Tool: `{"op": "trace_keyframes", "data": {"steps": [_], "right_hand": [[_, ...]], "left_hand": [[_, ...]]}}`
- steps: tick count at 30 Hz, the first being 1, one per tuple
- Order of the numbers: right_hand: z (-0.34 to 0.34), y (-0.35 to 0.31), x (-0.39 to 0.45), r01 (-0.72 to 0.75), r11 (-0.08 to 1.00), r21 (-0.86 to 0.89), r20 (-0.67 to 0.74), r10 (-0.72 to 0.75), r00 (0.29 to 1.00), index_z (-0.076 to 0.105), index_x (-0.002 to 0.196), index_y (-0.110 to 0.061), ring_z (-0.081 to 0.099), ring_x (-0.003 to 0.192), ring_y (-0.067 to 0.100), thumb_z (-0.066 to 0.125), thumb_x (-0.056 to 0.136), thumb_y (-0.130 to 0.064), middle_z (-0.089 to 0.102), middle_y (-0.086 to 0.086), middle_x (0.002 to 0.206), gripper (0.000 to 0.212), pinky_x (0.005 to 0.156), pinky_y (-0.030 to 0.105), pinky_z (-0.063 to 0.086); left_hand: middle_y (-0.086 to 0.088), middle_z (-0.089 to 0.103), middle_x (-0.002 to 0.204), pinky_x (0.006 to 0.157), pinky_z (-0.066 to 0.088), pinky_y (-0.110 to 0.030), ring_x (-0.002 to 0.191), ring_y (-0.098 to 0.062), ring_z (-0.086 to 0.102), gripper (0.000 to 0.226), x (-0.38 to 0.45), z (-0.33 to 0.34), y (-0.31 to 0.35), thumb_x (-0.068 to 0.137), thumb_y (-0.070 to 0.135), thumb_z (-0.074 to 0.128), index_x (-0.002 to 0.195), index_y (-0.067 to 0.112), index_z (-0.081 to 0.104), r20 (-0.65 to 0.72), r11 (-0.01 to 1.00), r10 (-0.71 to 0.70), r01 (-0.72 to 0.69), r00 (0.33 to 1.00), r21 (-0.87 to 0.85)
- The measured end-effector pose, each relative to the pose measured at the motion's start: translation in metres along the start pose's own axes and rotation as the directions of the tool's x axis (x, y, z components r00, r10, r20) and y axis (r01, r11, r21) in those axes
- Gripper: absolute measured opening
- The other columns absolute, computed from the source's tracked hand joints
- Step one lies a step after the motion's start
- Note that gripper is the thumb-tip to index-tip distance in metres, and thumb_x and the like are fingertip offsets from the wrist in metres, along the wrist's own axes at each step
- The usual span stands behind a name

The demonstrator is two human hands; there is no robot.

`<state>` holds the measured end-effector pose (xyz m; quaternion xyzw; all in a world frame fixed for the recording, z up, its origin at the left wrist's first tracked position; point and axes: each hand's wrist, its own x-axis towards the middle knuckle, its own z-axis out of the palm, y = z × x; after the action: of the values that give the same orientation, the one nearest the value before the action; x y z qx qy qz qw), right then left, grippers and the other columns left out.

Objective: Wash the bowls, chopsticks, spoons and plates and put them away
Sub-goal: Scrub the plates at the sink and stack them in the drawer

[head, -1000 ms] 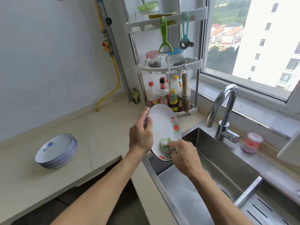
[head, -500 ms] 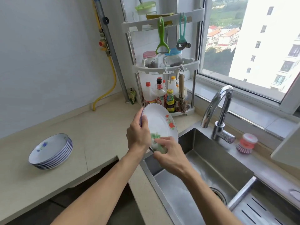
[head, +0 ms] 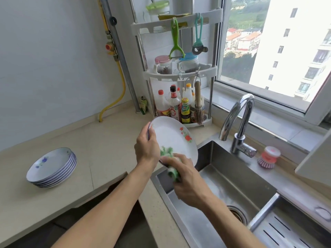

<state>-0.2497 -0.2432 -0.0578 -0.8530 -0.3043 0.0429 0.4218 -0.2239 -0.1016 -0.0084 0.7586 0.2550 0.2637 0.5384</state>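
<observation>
Stack [head: 52, 167] waiting on counter [head: 100, 149], far left. Left hand [head: 146, 149] pinching plate [head: 172, 138] by its rim, tilted above sink [head: 232, 176] edge. Right hand [head: 188, 179] clutching sponge [head: 172, 171] against lower rim. Probably slippery wet, breakable; best gripped at rim.

Green-white scrubbing cloth [head: 173, 171] motion-blurred; texture not resolvable, and most of it is covered by the right hand [head: 188, 183]. Lower rim of the plate [head: 172, 138] hidden behind that hand and cloth; its left rim partly covered by the left hand [head: 147, 149]. Bottle labels in the rack [head: 179, 111] too small to read. Sink [head: 238, 178] cut off by the bottom edge. Exact plate count in the stack [head: 52, 167] uncertain.
</observation>
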Motion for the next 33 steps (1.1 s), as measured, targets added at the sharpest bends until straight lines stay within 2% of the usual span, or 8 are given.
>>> {"op": "trace_keyframes", "data": {"steps": [4, 7, 11, 16, 19, 23, 28, 33], "right_hand": [[-0.011, 0.022, 0.0, 0.108, 0.958, -0.265, 0.074, -0.092, 0.993, 0.033, 0.151, -0.04, 0.002, 0.153, 0.017, 0.055, 0.096, -0.012, 0.019, 0.003, 0.163, 0.066, 0.119, 0.043, -0.018], [-0.024, 0.048, 0.004, 0.015, 0.923, -0.385, 0.052, 0.005, 0.999, 0.025, 0.155, -0.034, 0.001, 0.154, 0.023, 0.056, 0.09, -0.006, 0.014, 0.008, 0.165, 0.077, 0.122, 0.04, -0.011], [-0.007, 0.013, 0.003, 0.086, 0.974, -0.208, 0.061, -0.075, 0.995, 0.038, 0.151, -0.03, 0.018, 0.15, 0.027, 0.054, 0.093, -0.007, 0.022, 0.006, 0.162, 0.065, 0.124, 0.043, 0.016], [-0.014, 0.044, 0.001, 0.255, 0.883, -0.394, 0.061, -0.252, 0.966, 0.043, 0.147, -0.036, 0.017, 0.152, 0.022, 0.07, 0.09, -0.021, 0.033, 0.005, 0.159, 0.065, 0.121, 0.044, -0.005], [-0.031, 0.063, -0.001, 0.271, 0.825, -0.495, 0.043, -0.289, 0.956, 0.058, 0.138, -0.025, 0.04, 0.142, 0.03, 0.069, 0.088, -0.019, 0.05, 0.014, 0.147, 0.051, 0.12, 0.045, 0.023], [-0.028, 0.052, -0.005, 0.326, 0.731, -0.6, -0.076, -0.457, 0.886, 0.075, 0.112, -0.013, 0.065, 0.109, 0.033, 0.057, 0.09, -0.014, 0.067, 0.015, 0.116, 0.029, 0.091, 0.041, 0.058], [-0.02, 0.019, 0.006, 0.104, 0.809, -0.579, -0.287, -0.321, 0.903, 0.078, 0.088, -0.012, 0.072, 0.088, 0.031, 0.089, 0.062, -0.007, 0.072, 0.011, 0.095, 0.029, 0.07, 0.038, 0.06], [0.007, -0.018, 0.009, 0.085, 0.938, -0.336, -0.333, -0.202, 0.921, 0.077, 0.105, -0.02, 0.068, 0.106, 0.029, 0.079, 0.057, -0.001, 0.072, 0.008, 0.114, 0.052, 0.085, 0.041, 0.059]], "left_hand": [[0.003, 0.06, 0.138, 0.112, 0.042, -0.035, 0.126, -0.013, 0.054, 0.038, 0.012, -0.012, -0.006, 0.107, 0.029, 0.041, 0.141, 0.022, 0.056, 0.192, 1.0, -0.003, 0.003, 0.981, 0.0], [0.001, 0.065, 0.133, 0.109, 0.046, -0.04, 0.122, -0.016, 0.059, 0.037, 0.021, -0.019, -0.002, 0.106, 0.031, 0.044, 0.138, 0.021, 0.06, 0.27, 1.0, -0.01, 0.017, 0.963, -0.025], [0.001, 0.061, 0.137, 0.111, 0.045, -0.038, 0.127, -0.017, 0.055, 0.037, 0.013, -0.009, 0.0, 0.107, 0.027, 0.042, 0.14, 0.019, 0.057, 0.101, 0.997, -0.051, 0.056, 0.994, -0.045], [0.0, 0.07, 0.119, 0.097, 0.053, -0.041, 0.112, -0.022, 0.065, 0.033, 0.019, -0.026, 0.0, 0.108, 0.025, 0.042, 0.132, 0.023, 0.064, 0.289, 0.988, -0.118, 0.141, 0.95, -0.062], [-0.005, 0.076, 0.108, 0.095, 0.051, -0.054, 0.105, -0.033, 0.07, 0.029, 0.032, -0.04, 0.005, 0.106, 0.028, 0.045, 0.117, 0.028, 0.072, 0.443, 0.98, -0.168, 0.198, 0.88, -0.023], [-0.014, 0.072, 0.118, 0.099, 0.048, -0.057, 0.109, -0.038, 0.068, 0.048, 0.039, -0.044, 0.011, 0.087, 0.045, 0.063, 0.125, 0.015, 0.067, 0.508, 0.953, -0.237, 0.301, 0.828, -0.045], [-0.015, 0.069, 0.12, 0.074, 0.058, -0.038, 0.1, -0.031, 0.071, 0.04, 0.003, -0.032, -0.002, 0.09, 0.026, 0.067, 0.127, 0.015, 0.057, 0.471, 0.891, -0.243, 0.387, 0.848, -0.236], [0.004, 0.061, 0.13, 0.1, 0.053, -0.041, 0.117, -0.018, 0.061, 0.055, -0.037, -0.002, 0.001, 0.091, 0.015, 0.049, 0.141, 0.037, 0.041, 0.191, 0.943, -0.09, 0.145, 0.978, -0.301]]}}
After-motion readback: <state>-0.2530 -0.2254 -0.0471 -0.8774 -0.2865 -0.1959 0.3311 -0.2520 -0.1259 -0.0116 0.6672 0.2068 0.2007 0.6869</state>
